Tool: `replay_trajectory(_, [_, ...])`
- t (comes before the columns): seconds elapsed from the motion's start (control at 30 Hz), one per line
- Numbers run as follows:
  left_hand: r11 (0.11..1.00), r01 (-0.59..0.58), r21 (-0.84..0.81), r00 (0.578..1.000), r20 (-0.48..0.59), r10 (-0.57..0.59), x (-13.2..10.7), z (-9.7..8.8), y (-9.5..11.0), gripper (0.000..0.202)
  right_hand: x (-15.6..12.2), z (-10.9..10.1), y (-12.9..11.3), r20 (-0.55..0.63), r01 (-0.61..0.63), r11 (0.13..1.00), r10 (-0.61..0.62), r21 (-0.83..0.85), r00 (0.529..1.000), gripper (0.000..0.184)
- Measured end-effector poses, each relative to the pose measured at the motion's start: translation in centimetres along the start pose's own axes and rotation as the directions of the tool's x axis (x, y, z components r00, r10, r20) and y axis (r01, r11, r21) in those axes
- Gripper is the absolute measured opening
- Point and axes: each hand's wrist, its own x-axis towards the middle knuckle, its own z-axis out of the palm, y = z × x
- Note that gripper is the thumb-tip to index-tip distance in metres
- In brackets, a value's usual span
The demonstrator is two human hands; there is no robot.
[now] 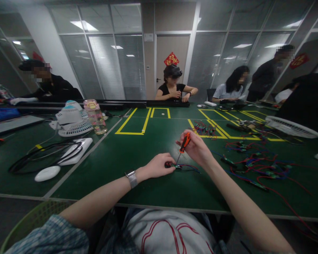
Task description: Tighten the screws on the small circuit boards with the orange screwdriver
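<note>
My right hand point(192, 146) is closed around an orange and black screwdriver point(185, 142), its shaft pointing down. The tip meets or nearly meets a small green circuit board point(178, 167) lying on the green table. My left hand point(163, 165) grips the board's left end, thumb and fingers bent around it. A dark part with some red shows between those fingers. From the board's right end, blue and red wires point(192, 167) trail over the table.
Several wired boards point(254, 165) lie in a loose heap at right, and another bunch point(204, 129) sits farther back. At left are a white fan point(71, 121), a bottle point(95, 116), black cable point(29, 160) and a white mouse point(47, 173). Other people sit across the table.
</note>
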Motion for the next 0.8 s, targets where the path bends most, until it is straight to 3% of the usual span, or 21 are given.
replay_trajectory(0.2, [1.000, 0.006, -0.006, 1.000, 0.005, -0.006, 0.00, 0.01, 0.03, 0.014, -0.14, 0.42, 0.07, 0.060, 0.006, 1.000, -0.006, 0.003, 0.998, 0.020])
replay_trajectory(0.53, [1.000, 0.009, 0.013, 1.000, 0.004, -0.009, -0.01, -0.05, 0.02, 0.016, -0.08, 0.39, 0.21, -0.035, 0.006, 1.000, -0.005, 0.028, 0.999, 0.026])
replay_trajectory(0.8, [1.000, 0.006, 0.005, 1.000, 0.003, -0.006, -0.04, 0.11, -0.12, 0.016, -0.04, 0.43, 0.36, -0.008, 0.008, 1.000, -0.008, -0.025, 1.000, 0.027])
